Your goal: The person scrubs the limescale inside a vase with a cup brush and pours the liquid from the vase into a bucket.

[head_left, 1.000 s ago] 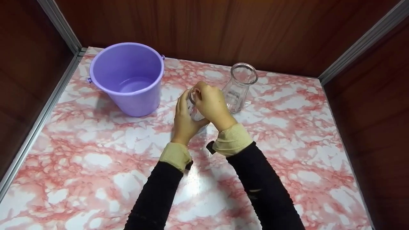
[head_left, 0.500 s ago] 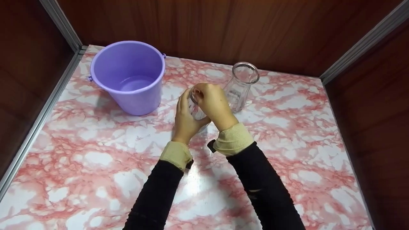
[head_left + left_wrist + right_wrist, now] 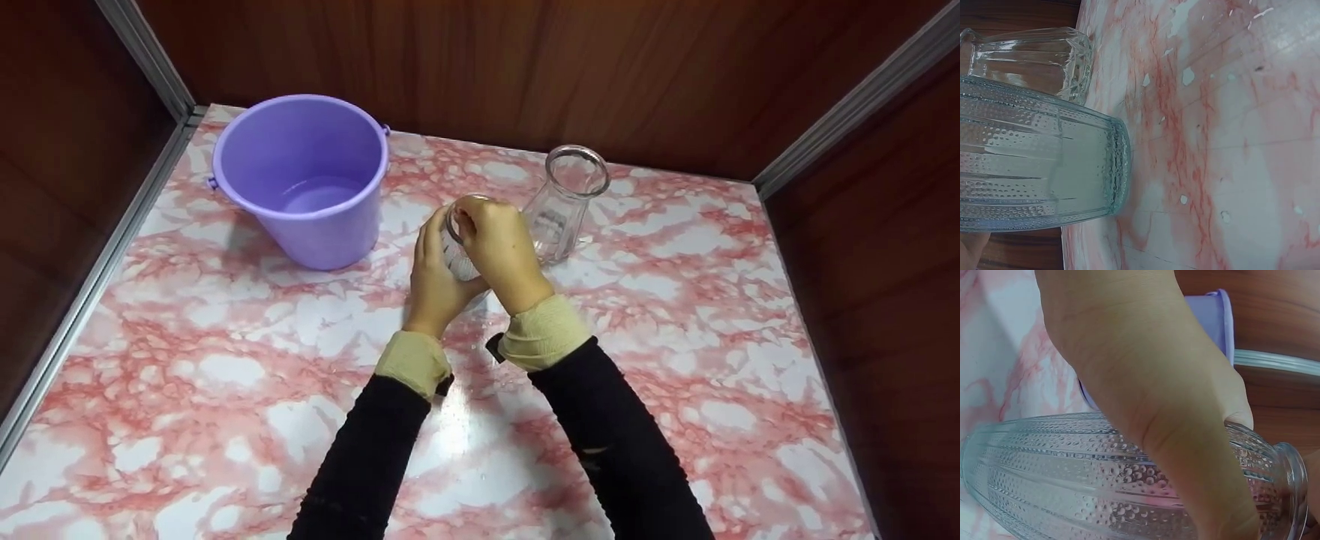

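Note:
A clear glass vase (image 3: 459,259) with ribs and dimples stands between my hands in the head view. My left hand (image 3: 437,283) grips its body; in the right wrist view the left thumb (image 3: 1179,439) lies across the glass. Cloudy liquid fills the lower part of the vase (image 3: 1022,157) in the left wrist view. Over the mouth is my right hand (image 3: 501,244), fingers curled down at the rim and partly hidden; whether they pinch something I cannot tell. A second clear glass vase (image 3: 559,214), with a wide rim, stands upright just to the right, partly behind the right hand.
A purple bucket (image 3: 322,236) stands at the back left, with a little liquid at its bottom. The red-and-white marbled table (image 3: 225,427) carries small drops near my wrists. Dark wood-look panels (image 3: 465,67) with metal edging enclose the back and sides.
My right wrist has shifted slightly left and toward the front, its fingers staying at the vase's mouth. The left hand keeps its grip in place. The bucket and second vase have not moved.

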A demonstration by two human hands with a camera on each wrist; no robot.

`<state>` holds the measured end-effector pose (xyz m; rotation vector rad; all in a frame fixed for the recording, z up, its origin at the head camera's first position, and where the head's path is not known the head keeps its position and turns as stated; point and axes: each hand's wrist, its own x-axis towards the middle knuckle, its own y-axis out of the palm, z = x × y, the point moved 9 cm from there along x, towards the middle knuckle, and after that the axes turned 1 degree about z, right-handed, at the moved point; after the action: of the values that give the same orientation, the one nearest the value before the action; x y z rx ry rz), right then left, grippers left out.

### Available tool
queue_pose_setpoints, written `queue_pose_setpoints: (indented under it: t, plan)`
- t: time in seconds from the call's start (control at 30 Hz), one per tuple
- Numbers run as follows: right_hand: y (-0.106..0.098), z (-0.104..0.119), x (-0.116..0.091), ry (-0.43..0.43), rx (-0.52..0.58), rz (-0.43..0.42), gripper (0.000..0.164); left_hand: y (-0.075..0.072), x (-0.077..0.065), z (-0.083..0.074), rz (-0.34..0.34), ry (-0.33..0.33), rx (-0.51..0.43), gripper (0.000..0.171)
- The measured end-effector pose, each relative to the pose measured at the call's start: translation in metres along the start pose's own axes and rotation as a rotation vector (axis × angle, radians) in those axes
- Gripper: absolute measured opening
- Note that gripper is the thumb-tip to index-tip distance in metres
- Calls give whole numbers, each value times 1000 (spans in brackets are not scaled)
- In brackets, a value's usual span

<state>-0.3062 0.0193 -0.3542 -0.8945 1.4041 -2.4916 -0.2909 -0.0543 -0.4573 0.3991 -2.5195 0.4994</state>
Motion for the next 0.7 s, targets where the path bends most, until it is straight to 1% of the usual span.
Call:
queue_pose_setpoints:
  t: [0.07, 0.2, 0.33, 0.43, 0.63, 0.7]
  plan:
    - [-1, 1, 0, -9, -8, -4, 15, 0, 0, -1, 0, 7, -7, 107]
    - [-1, 2, 0, -10, -20, 18, 17, 0, 0, -2, -6, 15, -7, 106]
    - [1, 1, 1, 11, -47, 52, 16, 1, 0, -2, -11, 23, -2, 106]
    - [2, 0, 1, 27, -68, 71, 13, 1, -1, -1, -9, 13, -2, 107]
    - [3, 1, 0, 28, -81, 61, 13, 0, -2, 1, -4, -12, -7, 107]
    - [2, 1, 1, 26, -81, 58, 13, 0, -1, 0, -7, -9, -12, 107]
